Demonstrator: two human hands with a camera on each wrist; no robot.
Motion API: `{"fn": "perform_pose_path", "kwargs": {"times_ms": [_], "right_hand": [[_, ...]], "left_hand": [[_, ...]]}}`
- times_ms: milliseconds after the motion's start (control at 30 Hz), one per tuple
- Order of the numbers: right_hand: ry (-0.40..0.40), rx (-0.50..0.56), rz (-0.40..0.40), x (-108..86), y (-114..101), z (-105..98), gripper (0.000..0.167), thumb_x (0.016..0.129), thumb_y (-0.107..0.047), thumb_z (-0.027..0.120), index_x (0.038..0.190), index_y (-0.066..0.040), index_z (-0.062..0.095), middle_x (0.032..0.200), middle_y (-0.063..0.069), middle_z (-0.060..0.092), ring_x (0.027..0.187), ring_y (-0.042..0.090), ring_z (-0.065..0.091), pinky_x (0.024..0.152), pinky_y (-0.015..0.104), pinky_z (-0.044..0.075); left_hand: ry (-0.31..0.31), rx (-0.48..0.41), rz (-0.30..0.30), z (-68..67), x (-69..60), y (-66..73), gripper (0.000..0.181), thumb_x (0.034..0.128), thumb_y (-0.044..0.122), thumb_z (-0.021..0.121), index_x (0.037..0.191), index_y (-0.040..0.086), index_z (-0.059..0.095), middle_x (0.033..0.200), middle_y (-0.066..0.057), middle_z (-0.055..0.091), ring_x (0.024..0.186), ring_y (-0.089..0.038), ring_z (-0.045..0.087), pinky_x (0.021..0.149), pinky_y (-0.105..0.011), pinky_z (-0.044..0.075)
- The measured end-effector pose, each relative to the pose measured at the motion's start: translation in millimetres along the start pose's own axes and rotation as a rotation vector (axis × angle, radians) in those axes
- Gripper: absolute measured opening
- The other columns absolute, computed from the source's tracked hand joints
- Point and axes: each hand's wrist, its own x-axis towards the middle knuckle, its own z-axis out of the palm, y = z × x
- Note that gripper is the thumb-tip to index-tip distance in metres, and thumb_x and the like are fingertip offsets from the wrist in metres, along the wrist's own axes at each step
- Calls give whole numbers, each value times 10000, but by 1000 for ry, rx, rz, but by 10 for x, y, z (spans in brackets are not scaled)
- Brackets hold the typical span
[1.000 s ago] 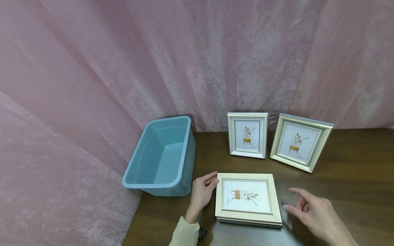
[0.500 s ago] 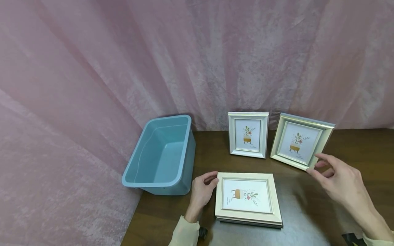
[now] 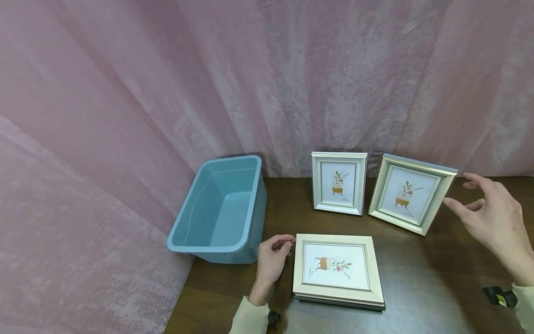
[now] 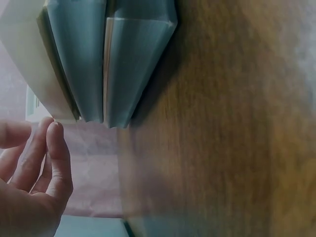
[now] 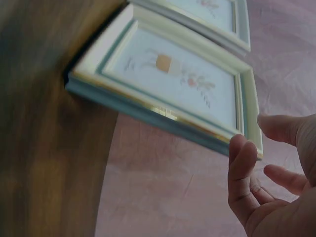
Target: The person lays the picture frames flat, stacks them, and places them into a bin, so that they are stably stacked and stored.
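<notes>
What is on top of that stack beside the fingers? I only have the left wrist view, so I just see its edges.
Observer: From the head view, it is a cream picture frame lying face up, with a potted-plant print turned sideways.

Visitor: And over on the person's right?

Observer: The right hand is beside the right edge of an upright, gold-trimmed frame; I cannot tell whether they touch.

Visitor: What is on the other side, past the left hand?

Observer: A blue bin, standing on the table with its open top facing up.
</notes>
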Motion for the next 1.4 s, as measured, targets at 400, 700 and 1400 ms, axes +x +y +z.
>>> {"fn": "perform_pose_path", "kwargs": {"times_ms": [400,700,1400], "right_hand": [[-192,27,-114,314,202,8,687,1054,-130,716,1662,-46,407,1294,349,638,577,-144,566,638,154,429],[-172,-61,-218,469,333,10,742,976,-157,814,1645,-178,495,921,61,762,704,-134,441,597,213,352],[-45,196,-77,252,272,45,536,957,-61,811,1467,-187,707,819,-494,567,746,-321,540,635,19,394]], "left_hand": [[-13,-62,6,-18,-39,0,129,994,-69,691,1050,-62,806,1037,-269,823,970,-412,808,711,-259,655],[-33,-74,-10,-34,-41,-15,153,999,-71,680,1107,-145,759,1022,-288,817,904,-371,822,711,-227,645],[-57,-113,11,24,6,79,119,987,-88,692,1061,-107,783,1000,-328,801,817,-179,806,717,-258,663]]}}
